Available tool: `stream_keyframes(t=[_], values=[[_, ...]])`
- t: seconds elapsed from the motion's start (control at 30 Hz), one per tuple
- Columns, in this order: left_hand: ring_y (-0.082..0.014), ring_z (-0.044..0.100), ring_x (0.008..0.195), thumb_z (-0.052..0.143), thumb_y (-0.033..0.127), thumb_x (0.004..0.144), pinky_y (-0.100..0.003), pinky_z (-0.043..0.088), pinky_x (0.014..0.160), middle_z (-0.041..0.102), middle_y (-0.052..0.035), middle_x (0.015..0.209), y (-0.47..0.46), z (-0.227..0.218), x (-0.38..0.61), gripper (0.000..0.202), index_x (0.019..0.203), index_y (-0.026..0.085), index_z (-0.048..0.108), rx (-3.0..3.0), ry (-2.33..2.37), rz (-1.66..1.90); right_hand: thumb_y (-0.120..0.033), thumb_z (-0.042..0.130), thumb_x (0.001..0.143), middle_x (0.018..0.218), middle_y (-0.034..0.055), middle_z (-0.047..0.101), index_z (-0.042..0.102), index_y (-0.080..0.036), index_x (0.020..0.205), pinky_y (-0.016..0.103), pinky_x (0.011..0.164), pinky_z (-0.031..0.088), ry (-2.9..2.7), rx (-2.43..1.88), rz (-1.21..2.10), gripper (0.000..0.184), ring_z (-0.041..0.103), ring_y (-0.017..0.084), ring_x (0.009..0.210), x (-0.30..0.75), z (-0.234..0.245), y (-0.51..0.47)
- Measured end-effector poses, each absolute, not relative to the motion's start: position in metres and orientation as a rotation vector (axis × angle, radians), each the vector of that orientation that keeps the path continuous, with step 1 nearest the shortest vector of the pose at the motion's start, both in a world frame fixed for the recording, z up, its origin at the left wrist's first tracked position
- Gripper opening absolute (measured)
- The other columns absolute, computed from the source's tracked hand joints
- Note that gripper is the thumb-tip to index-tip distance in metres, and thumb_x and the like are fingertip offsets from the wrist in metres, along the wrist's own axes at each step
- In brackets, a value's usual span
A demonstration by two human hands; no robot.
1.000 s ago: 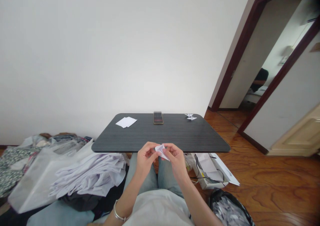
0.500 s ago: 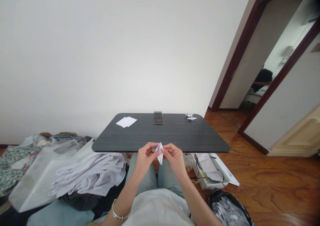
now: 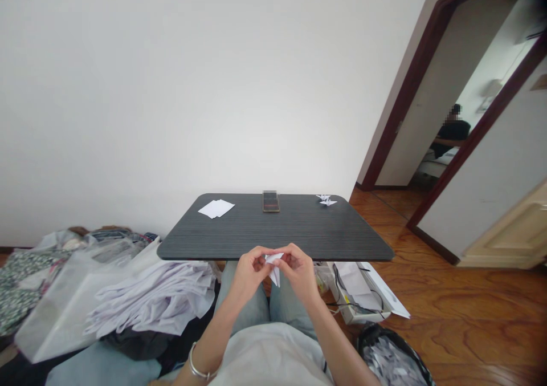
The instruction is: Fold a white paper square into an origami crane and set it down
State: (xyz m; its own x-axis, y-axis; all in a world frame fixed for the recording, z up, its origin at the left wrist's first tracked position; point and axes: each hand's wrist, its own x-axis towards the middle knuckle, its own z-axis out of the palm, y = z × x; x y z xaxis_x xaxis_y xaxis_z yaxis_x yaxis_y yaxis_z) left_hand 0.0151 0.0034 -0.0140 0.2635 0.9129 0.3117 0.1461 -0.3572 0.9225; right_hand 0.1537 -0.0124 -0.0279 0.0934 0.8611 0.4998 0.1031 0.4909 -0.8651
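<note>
Between my two hands is a small piece of folded white paper [image 3: 274,266], held over my lap at the near edge of the dark table [image 3: 273,232]. My left hand [image 3: 251,269] pinches its left side with thumb and fingers. On the other side my right hand [image 3: 298,265] grips it the same way, the fingertips of both hands close together along the top. A flap at the top is bent over toward the right, and a narrow point hangs down below the thumbs. The fingers cover part of the folds.
White paper sheets [image 3: 216,208] lie at the table's back left, a phone [image 3: 270,201] at back centre, folded paper cranes [image 3: 328,202] at back right. A box with cables [image 3: 363,295] and a black bag of scraps [image 3: 395,357] stand right; piled cloth [image 3: 158,297] lies left. A person [image 3: 453,132] is beyond the doorway.
The paper's upper tip, upright before, is now folded over toward the right. My fingers have drawn closer together at the top. The person beyond the doorway has shifted into fuller view.
</note>
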Motion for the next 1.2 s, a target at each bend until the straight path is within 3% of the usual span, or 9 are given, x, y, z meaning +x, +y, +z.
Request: stream_keyframes(t=[0.3,0.53,0.93,1.07,1.2], values=[[-0.0107,0.047,0.056,0.064,0.022,0.071,-0.021,0.035,0.051,0.064,-0.0034,0.074,0.0012,-0.0083,0.0106,0.025,0.094,0.017,0.070,1.810,0.980,1.071,-0.026,0.061,0.075,0.059,-0.0029,0.050,0.068,-0.019,0.076,0.021,0.046,0.033,-1.337,-0.945,0.750,0.009,0.042,0.010,0.051,0.1555,-0.0325,-0.0104],[-0.0112,0.048,0.049,0.063,0.034,0.073,-0.021,0.034,0.047,0.061,-0.0012,0.056,0.0013,-0.0131,0.0107,0.025,0.084,0.013,0.070,1.705,1.047,1.110,-0.028,0.058,0.077,0.054,-0.0036,0.051,0.065,-0.019,0.071,0.021,0.044,0.033,-1.290,-0.949,0.784,0.013,0.041,0.010,0.046,0.1555,-0.0334,-0.0110],[-0.0159,0.060,0.061,0.063,0.029,0.071,-0.023,0.043,0.055,0.069,-0.0064,0.071,0.0018,-0.0136,0.0113,0.020,0.080,0.012,0.068,1.613,1.061,1.096,-0.030,0.052,0.083,0.060,-0.0004,0.054,0.065,-0.019,0.070,0.022,0.048,0.035,-1.468,-1.005,0.551,0.022,0.047,0.011,0.052,0.1570,-0.0291,-0.0154],[-0.0146,0.058,0.060,0.063,0.026,0.072,-0.022,0.041,0.055,0.068,-0.0041,0.068,0.0005,-0.0117,0.0109,0.016,0.078,0.013,0.069,1.698,1.054,1.069,-0.029,0.055,0.082,0.059,-0.0009,0.054,0.065,-0.018,0.069,0.022,0.048,0.036,-1.438,-1.006,0.526,0.019,0.047,0.011,0.052,0.1571,-0.0287,-0.0150],[-0.0119,0.052,0.053,0.061,0.030,0.073,-0.021,0.036,0.051,0.064,-0.0024,0.061,0.0016,-0.0133,0.0112,0.020,0.074,0.012,0.068,1.688,1.035,1.051,-0.031,0.057,0.079,0.057,-0.0024,0.052,0.064,-0.019,0.070,0.021,0.042,0.034,-1.347,-0.944,0.718,0.017,0.043,0.010,0.046,0.1560,-0.0338,-0.0117]])
